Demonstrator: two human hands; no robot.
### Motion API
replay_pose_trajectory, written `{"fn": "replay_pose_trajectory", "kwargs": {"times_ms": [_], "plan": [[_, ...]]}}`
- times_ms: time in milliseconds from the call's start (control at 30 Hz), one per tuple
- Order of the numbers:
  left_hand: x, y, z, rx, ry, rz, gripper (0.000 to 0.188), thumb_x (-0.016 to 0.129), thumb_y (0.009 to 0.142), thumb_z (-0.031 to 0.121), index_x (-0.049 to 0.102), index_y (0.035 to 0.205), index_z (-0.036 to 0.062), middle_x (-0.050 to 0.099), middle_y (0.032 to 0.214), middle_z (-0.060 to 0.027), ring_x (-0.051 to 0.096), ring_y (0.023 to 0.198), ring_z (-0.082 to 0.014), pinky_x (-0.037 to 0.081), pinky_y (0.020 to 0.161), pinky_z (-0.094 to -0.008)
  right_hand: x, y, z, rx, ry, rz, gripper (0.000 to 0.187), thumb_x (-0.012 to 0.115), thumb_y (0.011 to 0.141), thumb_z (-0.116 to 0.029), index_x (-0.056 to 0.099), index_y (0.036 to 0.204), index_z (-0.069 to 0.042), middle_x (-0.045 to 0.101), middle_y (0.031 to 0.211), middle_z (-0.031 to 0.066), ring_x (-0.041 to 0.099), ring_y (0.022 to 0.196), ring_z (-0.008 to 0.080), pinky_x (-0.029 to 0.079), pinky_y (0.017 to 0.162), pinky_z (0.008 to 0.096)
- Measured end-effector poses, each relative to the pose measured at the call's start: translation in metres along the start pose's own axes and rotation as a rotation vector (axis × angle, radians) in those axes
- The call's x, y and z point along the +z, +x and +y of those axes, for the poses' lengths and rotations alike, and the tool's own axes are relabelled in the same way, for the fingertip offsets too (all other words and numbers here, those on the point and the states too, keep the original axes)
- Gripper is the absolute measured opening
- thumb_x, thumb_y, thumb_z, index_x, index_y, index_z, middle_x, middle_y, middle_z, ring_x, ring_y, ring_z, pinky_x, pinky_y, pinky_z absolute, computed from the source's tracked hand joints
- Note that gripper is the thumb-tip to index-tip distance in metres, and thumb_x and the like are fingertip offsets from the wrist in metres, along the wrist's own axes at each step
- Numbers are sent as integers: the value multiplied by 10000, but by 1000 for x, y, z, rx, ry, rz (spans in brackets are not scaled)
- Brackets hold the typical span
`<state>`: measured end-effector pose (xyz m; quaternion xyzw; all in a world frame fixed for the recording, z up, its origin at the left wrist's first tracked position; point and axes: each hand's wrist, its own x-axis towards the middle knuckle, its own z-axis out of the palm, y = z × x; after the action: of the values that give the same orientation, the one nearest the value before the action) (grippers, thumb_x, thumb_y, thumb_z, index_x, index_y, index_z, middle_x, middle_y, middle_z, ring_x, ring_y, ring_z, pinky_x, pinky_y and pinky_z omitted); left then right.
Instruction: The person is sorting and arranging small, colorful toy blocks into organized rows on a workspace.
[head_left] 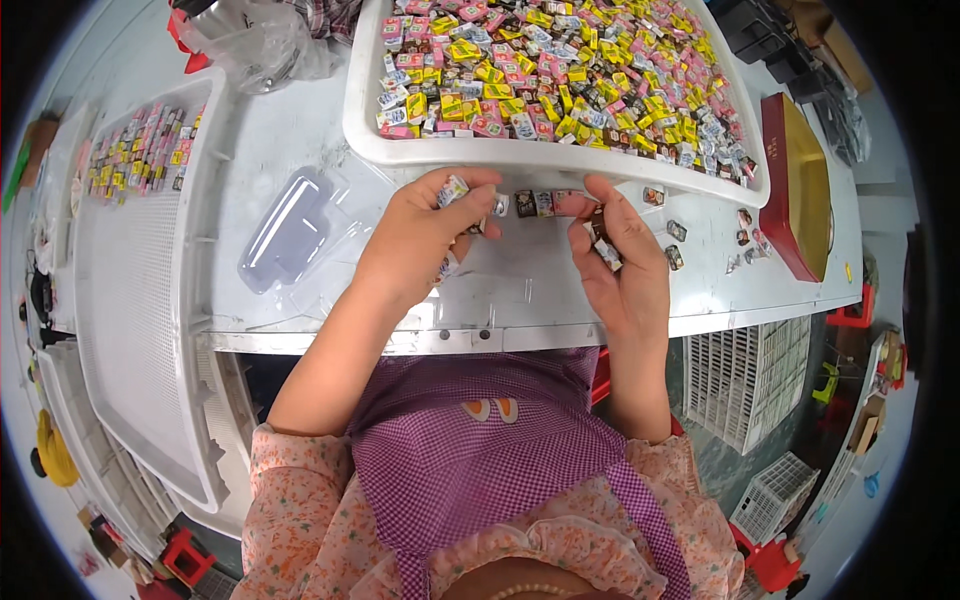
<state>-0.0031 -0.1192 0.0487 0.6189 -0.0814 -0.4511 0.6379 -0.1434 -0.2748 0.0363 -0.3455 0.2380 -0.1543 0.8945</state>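
Note:
Between my hands, a short row of tiny printed boxes (544, 204) in black, white and pink lies on the white table just below a big tray. My left hand (415, 235) is closed around several of these tiny boxes, with white-and-blue ones showing at the thumb and under the palm. At the row's right end, my right hand (628, 250) has its index fingertip by a pink box. Brown and white tiny boxes (602, 243) are held in its curled fingers. The big white tray (450, 152) is heaped with yellow, pink, brown and white tiny boxes.
Clear plastic molded trays (287, 230) lie left of my hands. A white mesh tray (130, 260) farther left holds rows of tiny boxes. Loose tiny boxes (676, 231) lie on the right, near a red-and-gold box (797, 190). White crates (745, 380) stand on the floor.

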Motion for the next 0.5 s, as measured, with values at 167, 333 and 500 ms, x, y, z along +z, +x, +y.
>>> {"fn": "replay_pose_trajectory", "kwargs": {"times_ms": [167, 333, 500], "plan": [[-5, -3, 4, -95, -354, -1, 246, 602, 910, 180, 607, 1116, 45, 609, 1001, -36, 607, 714, -110, 374, 486, -200, -19, 2, 16, -8, 381, -225, 329, 478, 986, -188, 503, 1238, 23, 609, 1050, 160, 571, 784, 132, 463, 569, 189], [-11, -4, 6, -84, -371, -45, 295, 578, 935, 242, 589, 1158, 49, 593, 1012, -24, 606, 734, -115, 390, 485, -203, -1, -6, 9, -79, 97, 238, 353, 524, 968, -226, 521, 1238, 2, 615, 1030, 132, 575, 758, 123, 399, 496, 171], [-14, -2, -3, -81, -321, -98, 303, 539, 956, 248, 578, 1174, 42, 593, 979, -37, 588, 713, -109, 372, 461, -179, -3, -11, 10, -142, -76, 234, 336, 570, 944, -211, 555, 1219, -18, 613, 962, 65, 567, 750, 100, 381, 523, 162]]}}
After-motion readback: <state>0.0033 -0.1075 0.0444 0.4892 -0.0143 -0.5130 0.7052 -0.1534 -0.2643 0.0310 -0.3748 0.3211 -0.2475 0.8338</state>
